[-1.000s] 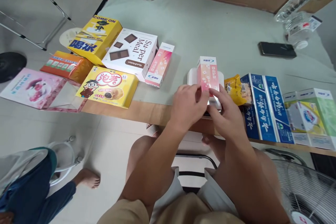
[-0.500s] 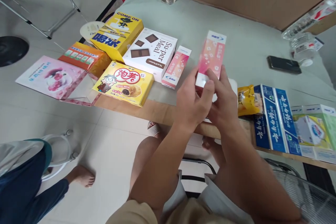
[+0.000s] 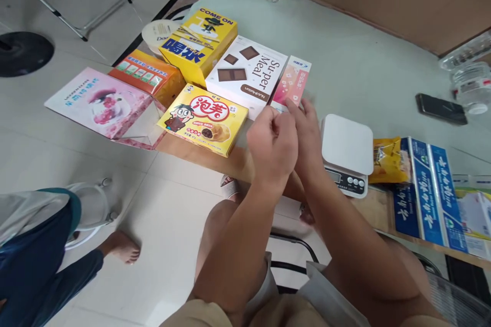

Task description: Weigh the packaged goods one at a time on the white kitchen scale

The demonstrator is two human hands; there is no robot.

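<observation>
A pink-and-white toothpaste box [image 3: 292, 80] lies along the right side of the white Su-per Meal box [image 3: 245, 69]. My right hand [image 3: 308, 138] has its fingers bent over the near end of the toothpaste box. Close against it, my left hand [image 3: 272, 147] is curled into a fist, and whatever its fingers hold is hidden. A yellow puff-snack box [image 3: 205, 118] lies just left of my left hand. To the right of my right hand is a white kitchen scale [image 3: 347, 145] with nothing on its plate. The second pink box cannot be made out.
At left are a yellow drink box [image 3: 199, 43], an orange pack [image 3: 148, 74], a round lid [image 3: 159, 36] and an open pink carton [image 3: 99, 107]. A yellow snack bag [image 3: 389, 160], blue toothpaste boxes [image 3: 425, 191], a phone [image 3: 441, 108] and bottles [image 3: 473, 84] are at right.
My hands have moved down and left with the raised pink toothpaste box, which now lies beside the Su-per Meal box. The scale has come into full sight. The camera view has shifted.
</observation>
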